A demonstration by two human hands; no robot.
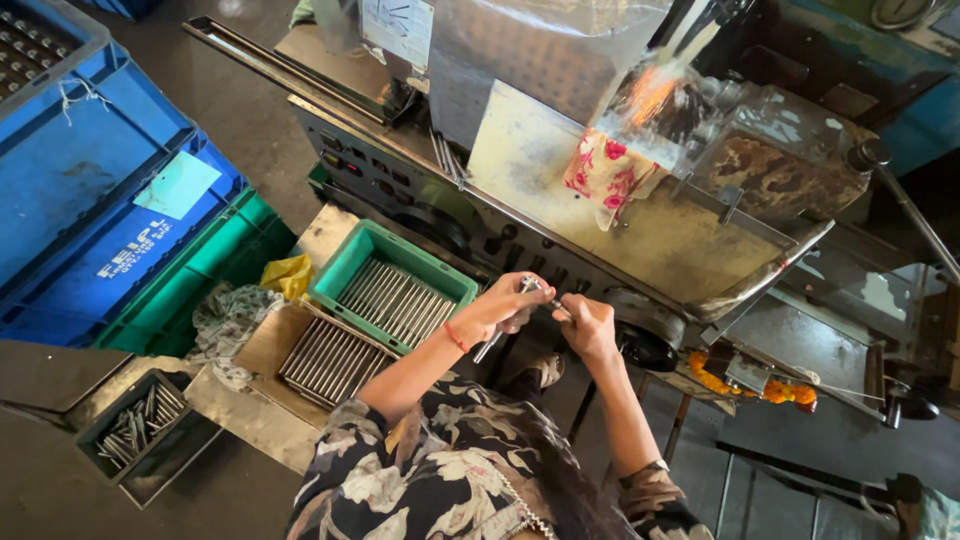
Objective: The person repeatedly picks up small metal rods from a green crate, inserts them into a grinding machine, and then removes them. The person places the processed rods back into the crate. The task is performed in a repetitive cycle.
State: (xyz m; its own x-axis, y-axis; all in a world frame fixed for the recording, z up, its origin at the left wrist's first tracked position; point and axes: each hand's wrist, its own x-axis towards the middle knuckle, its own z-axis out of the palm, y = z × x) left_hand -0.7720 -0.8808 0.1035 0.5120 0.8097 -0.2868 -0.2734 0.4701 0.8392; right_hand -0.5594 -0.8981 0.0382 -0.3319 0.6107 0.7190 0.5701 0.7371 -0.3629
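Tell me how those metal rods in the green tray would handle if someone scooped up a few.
The metal rods look like solid, straight steel, so probably stiff and heavy for their size. They are round and smooth, so likely to roll and slip from a loose grip once out of the green tray, whose walls keep them lined up. Likely not fragile.

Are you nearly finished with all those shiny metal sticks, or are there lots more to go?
Hard to say which pile is finished. The green tray holds a neat row of metal rods, and another row lies on the flat tray beside it. Right now the left hand and right hand grip one rod between them. A dark bin holds more small pieces.
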